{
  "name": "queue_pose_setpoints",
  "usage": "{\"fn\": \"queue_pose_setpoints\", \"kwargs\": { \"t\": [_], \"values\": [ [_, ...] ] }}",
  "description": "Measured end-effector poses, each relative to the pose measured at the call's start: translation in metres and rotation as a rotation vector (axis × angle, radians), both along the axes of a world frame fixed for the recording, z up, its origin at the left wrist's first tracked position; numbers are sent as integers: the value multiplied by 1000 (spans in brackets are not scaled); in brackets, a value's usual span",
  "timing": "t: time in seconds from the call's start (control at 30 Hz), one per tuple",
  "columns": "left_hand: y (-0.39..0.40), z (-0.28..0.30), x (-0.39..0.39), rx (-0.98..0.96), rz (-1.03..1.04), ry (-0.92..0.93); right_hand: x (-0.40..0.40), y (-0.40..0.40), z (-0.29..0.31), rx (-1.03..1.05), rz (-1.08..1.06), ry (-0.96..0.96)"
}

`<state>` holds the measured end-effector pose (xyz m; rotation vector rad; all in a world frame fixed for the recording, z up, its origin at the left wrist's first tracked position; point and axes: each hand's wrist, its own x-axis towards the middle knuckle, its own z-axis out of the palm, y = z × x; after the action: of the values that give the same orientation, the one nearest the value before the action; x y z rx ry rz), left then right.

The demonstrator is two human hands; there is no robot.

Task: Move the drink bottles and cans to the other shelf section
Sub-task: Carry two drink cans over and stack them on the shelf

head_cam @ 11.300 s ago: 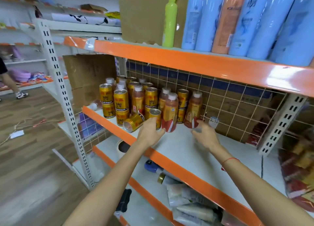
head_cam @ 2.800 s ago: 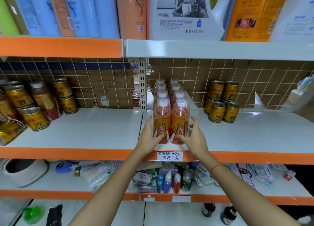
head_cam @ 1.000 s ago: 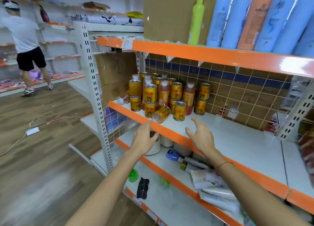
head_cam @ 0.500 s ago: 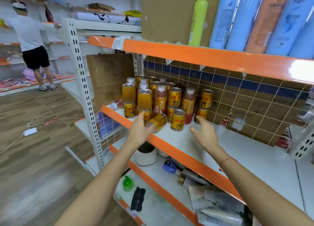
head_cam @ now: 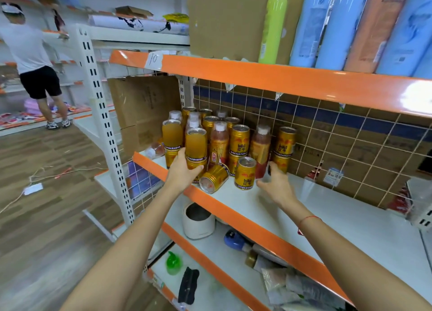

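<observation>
Gold drink cans and orange-red drink bottles (head_cam: 219, 142) crowd the left end of the white middle shelf (head_cam: 327, 217). My left hand (head_cam: 184, 170) curls round the lower can of a two-can stack (head_cam: 196, 147) at the front left. One gold can (head_cam: 214, 177) lies on its side at the shelf edge, and another (head_cam: 245, 172) stands beside it. My right hand (head_cam: 275, 182) wraps round the base of a drink bottle (head_cam: 260, 147) behind that standing can. Two more stacked cans (head_cam: 286, 144) stand against the wire grid.
Tall blue, orange and green bottles (head_cam: 327, 23) fill the upper shelf. A white pot (head_cam: 198, 219) and loose packets sit on the shelf below. A cardboard box (head_cam: 145, 109) and a white upright post (head_cam: 100, 114) bound the left end. A person (head_cam: 35, 60) stands far left.
Both hands have moved forward from the shelf edge into the group. The left now grips the front can stack and the right grips a bottle's base.
</observation>
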<state>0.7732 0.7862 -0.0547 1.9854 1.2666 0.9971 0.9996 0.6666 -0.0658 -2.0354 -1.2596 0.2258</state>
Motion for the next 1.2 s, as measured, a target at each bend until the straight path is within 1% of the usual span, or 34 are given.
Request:
{"fn": "queue_pose_setpoints", "kwargs": {
  "t": [0.2, 0.4, 0.67, 0.8, 0.97, 1.07, 1.2],
  "values": [
    [30, 6, 7, -79, 12, -64, -3, 31, -5, -42, 0, 66],
    [53, 2, 18, -36, -37, -102, -6, 63, -10, -11, 4, 79],
    [75, -3, 30, 75, -46, -135, -7, 92, -20, 26, -48, 16],
    [80, -2, 31, 98, -24, -146, -4, 95, -21, 25, -73, -37],
    [76, 2, 33, 102, 3, -153, -2, 90, -18, 23, -75, -43],
    [69, 9, 40, 100, -17, -174, 0, 82, -14, 5, -90, -26],
    [57, 22, 54, 90, -86, -187, 5, 68, -5, 22, -92, -51]
  ]
}}
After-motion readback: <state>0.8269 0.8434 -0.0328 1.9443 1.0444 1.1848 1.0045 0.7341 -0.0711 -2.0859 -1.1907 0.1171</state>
